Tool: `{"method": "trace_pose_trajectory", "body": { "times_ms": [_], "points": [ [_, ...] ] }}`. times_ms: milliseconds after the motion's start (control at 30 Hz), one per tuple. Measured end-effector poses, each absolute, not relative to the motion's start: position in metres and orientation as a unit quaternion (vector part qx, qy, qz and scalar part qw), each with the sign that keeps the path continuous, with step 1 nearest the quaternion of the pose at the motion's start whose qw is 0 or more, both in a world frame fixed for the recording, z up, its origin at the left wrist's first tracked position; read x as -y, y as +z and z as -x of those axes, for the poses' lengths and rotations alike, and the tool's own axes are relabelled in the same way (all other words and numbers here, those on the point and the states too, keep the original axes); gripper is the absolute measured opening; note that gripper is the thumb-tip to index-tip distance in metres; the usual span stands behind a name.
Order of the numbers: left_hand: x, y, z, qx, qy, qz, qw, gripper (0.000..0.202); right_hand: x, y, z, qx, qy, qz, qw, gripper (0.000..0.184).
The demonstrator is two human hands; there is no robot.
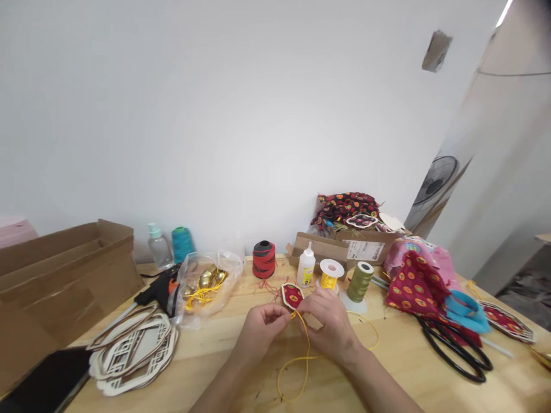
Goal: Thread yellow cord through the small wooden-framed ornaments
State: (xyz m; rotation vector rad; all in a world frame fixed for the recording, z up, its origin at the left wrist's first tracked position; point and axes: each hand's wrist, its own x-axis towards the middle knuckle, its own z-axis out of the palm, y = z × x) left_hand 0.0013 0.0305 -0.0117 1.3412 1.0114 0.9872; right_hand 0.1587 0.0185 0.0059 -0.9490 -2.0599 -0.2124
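Both my hands meet over the middle of the table at a yellow cord point(307, 344). My left hand point(263, 331) pinches the cord between thumb and index finger. Beside it, my right hand point(328, 327) has its fingers closed on the same cord. Just beyond the fingertips is a small red patterned tag point(293, 296) with a pale rim, and the cord appears to meet its near end. A loose loop of cord trails toward me on the wood, and another stretch curves out to the right. My fingers hide the spot where the cord is gripped.
Behind my hands stand a glue bottle point(306, 267), a yellow cord spool point(329, 274), a green thread spool point(360, 282) and a red thread spool point(263, 261). Leftward lie a bag of gold bells point(210, 284) and wooden frames point(133, 350). Black-handled scissors point(456, 350) lie right.
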Motion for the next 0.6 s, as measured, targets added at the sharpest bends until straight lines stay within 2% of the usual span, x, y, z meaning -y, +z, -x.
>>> {"method": "trace_pose_trajectory", "body": {
  "times_ms": [133,400,600],
  "points": [
    [-0.0288,-0.0104,-0.0029,-0.424,0.409,-0.573,0.571,0.016,-0.0181,0.0052,-0.1575,0.84,-0.114,0.354,0.395,0.013],
    [-0.0301,-0.0121,-0.0019,-0.426,0.428,-0.558,0.569,0.016,-0.0171,0.0053,-0.1594,0.798,0.004,0.419,0.432,0.006],
    [-0.0272,-0.0067,-0.0027,-0.408,0.421,-0.58,0.566,0.015,-0.0177,0.0042,-0.1611,0.827,0.002,0.382,0.413,0.012]
  ]
}}
